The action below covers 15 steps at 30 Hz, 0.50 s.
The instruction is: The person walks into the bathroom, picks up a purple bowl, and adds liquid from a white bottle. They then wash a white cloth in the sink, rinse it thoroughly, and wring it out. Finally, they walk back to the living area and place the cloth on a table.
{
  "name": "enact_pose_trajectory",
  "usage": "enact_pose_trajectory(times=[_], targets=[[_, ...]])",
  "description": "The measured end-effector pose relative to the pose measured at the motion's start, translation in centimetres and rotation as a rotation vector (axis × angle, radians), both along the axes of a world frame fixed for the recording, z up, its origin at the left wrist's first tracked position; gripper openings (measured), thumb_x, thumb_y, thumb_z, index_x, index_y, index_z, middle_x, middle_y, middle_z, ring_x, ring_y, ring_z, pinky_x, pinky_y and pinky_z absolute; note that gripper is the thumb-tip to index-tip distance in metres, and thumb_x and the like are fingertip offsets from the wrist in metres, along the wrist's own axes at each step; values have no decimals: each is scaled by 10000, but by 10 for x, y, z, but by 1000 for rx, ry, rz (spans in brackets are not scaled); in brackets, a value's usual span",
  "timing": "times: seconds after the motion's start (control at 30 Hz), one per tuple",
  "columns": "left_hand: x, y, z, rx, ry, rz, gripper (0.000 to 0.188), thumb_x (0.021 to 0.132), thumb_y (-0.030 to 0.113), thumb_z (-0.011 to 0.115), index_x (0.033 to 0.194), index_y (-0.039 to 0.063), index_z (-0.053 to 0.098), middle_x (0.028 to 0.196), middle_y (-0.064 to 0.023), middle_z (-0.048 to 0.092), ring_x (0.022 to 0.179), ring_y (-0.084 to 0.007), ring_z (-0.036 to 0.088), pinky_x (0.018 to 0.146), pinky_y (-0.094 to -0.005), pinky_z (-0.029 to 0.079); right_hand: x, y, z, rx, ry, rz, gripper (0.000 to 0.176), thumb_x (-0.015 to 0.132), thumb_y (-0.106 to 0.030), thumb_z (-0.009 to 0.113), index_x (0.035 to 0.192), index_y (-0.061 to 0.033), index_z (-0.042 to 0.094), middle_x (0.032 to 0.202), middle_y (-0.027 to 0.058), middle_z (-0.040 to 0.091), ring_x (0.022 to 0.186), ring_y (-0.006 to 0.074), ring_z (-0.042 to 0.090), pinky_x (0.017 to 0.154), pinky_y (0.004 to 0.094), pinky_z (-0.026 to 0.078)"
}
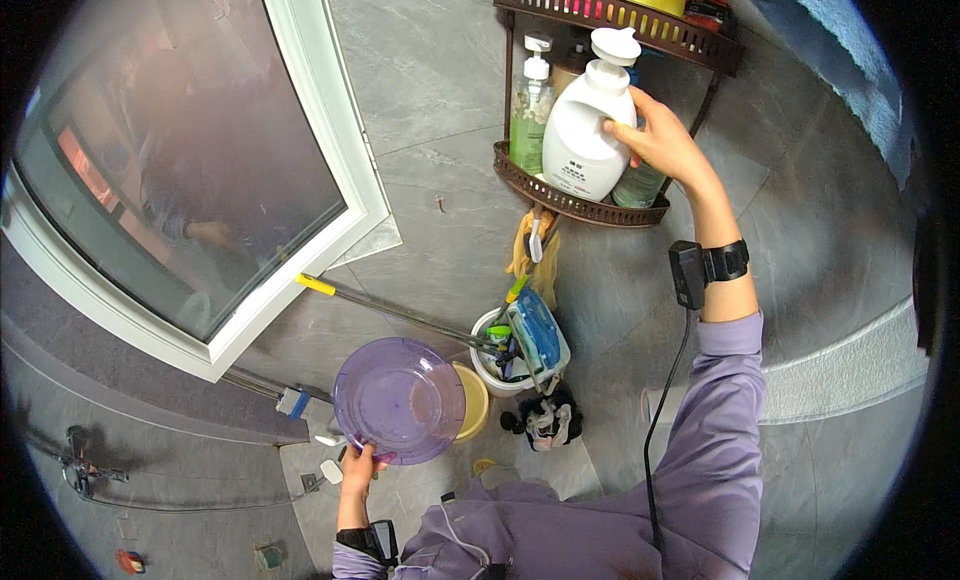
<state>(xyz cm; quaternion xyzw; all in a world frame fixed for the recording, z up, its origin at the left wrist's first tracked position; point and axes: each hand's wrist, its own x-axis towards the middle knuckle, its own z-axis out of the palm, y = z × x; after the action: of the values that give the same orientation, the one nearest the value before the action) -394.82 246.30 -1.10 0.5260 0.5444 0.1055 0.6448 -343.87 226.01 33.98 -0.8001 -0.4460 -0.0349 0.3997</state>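
My left hand point(358, 469) grips the rim of a translucent purple plastic basin point(401, 400), which I hold out over the floor. Up at the corner shelf, my right hand point(664, 141) is closed around the handle of a large white pump bottle point(585, 145) that bears writing. The bottle is within the lower tier of the brown metal corner rack point(581, 205); whether its base rests on the tier cannot be told. Left of it stands a green pump bottle point(530, 126) with a clear top. Another green bottle point(640, 186) is partly hidden behind my right hand.
A white bucket point(510, 388) holds brushes and a blue-lidded box. Beside it are a cream bucket point(472, 403), partly under the basin, and a black bin point(551, 422). A yellow-tipped pole point(397, 316) leans near the open window point(210, 167). Yellow gloves point(521, 242) hang below the rack.
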Motion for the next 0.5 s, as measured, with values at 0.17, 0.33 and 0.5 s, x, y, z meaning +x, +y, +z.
enact_pose_trajectory(times=[0.17, 0.33, 0.5], targets=[[6, -4, -4, -51, -133, 19, 405, 860, 127, 523, 1216, -44, 429, 1047, -143, 557, 744, -232, 626, 583, -301, 564, -4, -1, 6, -31, -52, 3, 531, 806, -322, 659, 1212, -25, 489, 980, 124, 638, 735, 155, 605, 556, 285, 494], [6, -5, -7, 4, -110, -27, 396, 858, 123, 521, 1206, -43, 431, 1036, -140, 557, 772, -228, 614, 594, -304, 562, -4, 1, 5, -28, -154, 41, 555, 804, -306, 660, 1243, -25, 469, 1050, 141, 633, 901, 239, 627, 736, 350, 501], [4, -8, -7, 25, -95, -41, 390, 856, 130, 521, 1194, -47, 439, 1010, -133, 561, 766, -213, 614, 587, -295, 555, 4, 16, 6, -36, -301, 173, 524, 797, -279, 655, 1212, -9, 481, 1060, 183, 625, 980, 308, 612, 845, 383, 466]])
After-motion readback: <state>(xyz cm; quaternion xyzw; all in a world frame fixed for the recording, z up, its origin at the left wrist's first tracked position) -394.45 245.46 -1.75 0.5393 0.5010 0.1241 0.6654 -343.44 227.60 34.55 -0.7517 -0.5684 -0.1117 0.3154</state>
